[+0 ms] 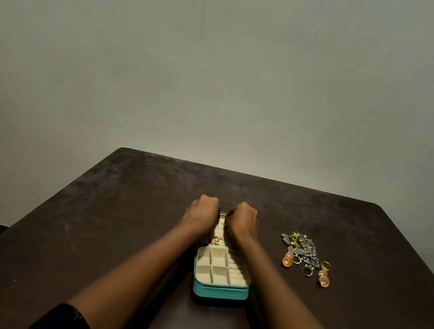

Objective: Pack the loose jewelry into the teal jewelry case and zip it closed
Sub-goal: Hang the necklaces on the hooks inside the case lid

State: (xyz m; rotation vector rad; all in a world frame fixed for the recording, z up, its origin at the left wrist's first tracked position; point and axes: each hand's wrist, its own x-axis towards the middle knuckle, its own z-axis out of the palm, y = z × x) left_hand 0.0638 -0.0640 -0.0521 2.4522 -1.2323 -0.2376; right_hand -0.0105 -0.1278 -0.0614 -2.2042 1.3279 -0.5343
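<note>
Both arms reach fwd, forearms bare, dark sleeves [65, 322] at the elbows, converging toward the far end of the case [220, 291]. L hand [201, 212] and R hand [243, 219] sit side by side over that far end, close but apart, backs up, fingers curled under like fists. Fingertips are hidden beneath the hands, so a pinch is poss. but can't be confirmed. L forearm runs along the case's left edge, R forearm past its right.

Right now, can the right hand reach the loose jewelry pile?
Probably yes: the pile lies on the table beside the right hand, nothing between, though that hand is curled at the case.
</note>
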